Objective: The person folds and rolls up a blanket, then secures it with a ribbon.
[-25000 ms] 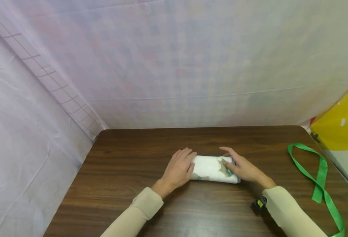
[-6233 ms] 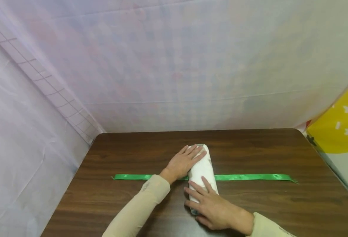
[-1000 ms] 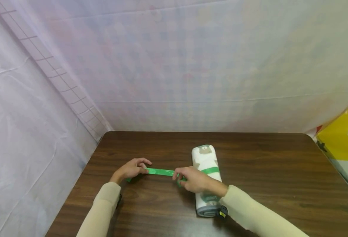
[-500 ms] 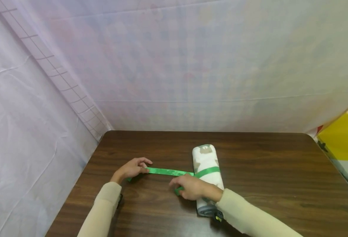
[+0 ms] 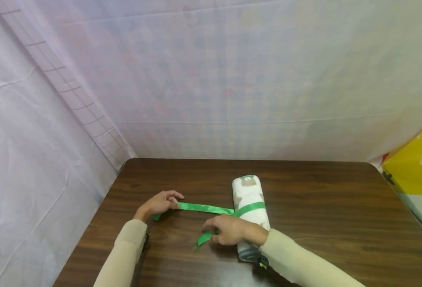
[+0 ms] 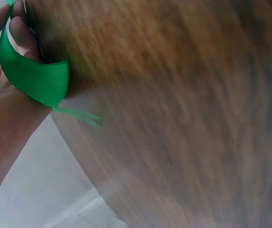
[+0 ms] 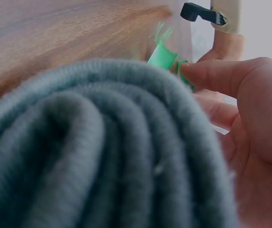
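Observation:
A rolled towel [image 5: 248, 194], white with animal prints, lies lengthwise on the table. In the right wrist view its grey coiled end [image 7: 126, 142] fills the front. A green ribbon [image 5: 204, 208] passes over the roll, and both its ends lead off to the left. My left hand [image 5: 158, 203] pinches one end well away from the roll; a short tail [image 6: 34, 78] hangs past the fingers in the left wrist view. Just left of the roll, my right hand [image 5: 230, 230] pinches the other end between thumb and finger, its frayed tip [image 7: 163, 54] sticking out.
The brown wooden table [image 5: 322, 207] ends at a pale curtain [image 5: 229, 91] behind and a white sheet [image 5: 35, 159] on the left. A yellow patterned cloth [image 5: 417, 163] hangs beyond the right edge.
Earlier the ribbon lay straight under the towel; now it goes over it. Over the last second my right hand moved slightly towards me with its ribbon end. My left hand stayed nearly still.

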`<state>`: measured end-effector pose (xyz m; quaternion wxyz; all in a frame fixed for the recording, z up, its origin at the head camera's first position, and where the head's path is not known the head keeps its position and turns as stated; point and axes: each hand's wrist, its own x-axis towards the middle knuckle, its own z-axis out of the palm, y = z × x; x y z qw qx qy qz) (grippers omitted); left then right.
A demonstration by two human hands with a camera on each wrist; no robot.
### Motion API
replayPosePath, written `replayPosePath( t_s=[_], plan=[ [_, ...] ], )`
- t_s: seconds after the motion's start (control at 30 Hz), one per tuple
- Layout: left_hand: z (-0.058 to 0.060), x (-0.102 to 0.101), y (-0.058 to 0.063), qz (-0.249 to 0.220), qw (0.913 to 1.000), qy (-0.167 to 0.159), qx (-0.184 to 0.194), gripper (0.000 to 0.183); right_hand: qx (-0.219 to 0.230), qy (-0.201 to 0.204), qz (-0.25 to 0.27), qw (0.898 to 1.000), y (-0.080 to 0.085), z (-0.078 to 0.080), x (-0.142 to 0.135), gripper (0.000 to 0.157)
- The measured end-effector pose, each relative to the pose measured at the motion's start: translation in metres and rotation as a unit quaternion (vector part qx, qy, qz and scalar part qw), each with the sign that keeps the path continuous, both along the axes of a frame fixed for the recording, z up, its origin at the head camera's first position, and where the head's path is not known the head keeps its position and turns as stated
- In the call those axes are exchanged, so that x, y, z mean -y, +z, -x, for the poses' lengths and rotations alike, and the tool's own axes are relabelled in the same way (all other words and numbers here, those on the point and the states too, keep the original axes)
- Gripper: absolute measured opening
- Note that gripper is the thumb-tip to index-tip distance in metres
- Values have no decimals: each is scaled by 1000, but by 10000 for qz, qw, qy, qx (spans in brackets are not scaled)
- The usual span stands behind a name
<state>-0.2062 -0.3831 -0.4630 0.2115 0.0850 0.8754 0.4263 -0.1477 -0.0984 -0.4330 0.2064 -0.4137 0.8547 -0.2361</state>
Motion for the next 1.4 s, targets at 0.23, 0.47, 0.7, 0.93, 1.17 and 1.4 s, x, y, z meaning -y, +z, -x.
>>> replayPosePath(
  t_s=[0.23,0.47,0.7,0.93,1.17,1.4],
  plan=[
    [0,0,-1,2,10000,38,-66,34,-97,84,254,9996,2,2,0,31],
    [1,-1,5,-306,9995,86,-74,36,-106,-292,955,9949,7,13,-10,19],
    [3,-10,20,-733,9972,-31,-167,39,210,-941,1434,9850,13,27,-21,14],
    [-1,-35,45,-1063,9924,-516,-349,38,1028,-1185,1827,9706,16,36,-25,21],
    [-5,-63,67,-1267,9822,-1247,-604,40,1834,-1358,2162,9493,24,40,-27,41],
    [-9,-82,78,-1534,9691,-1805,-684,41,2137,-1270,2287,9412,27,42,-36,33]
  ],
)
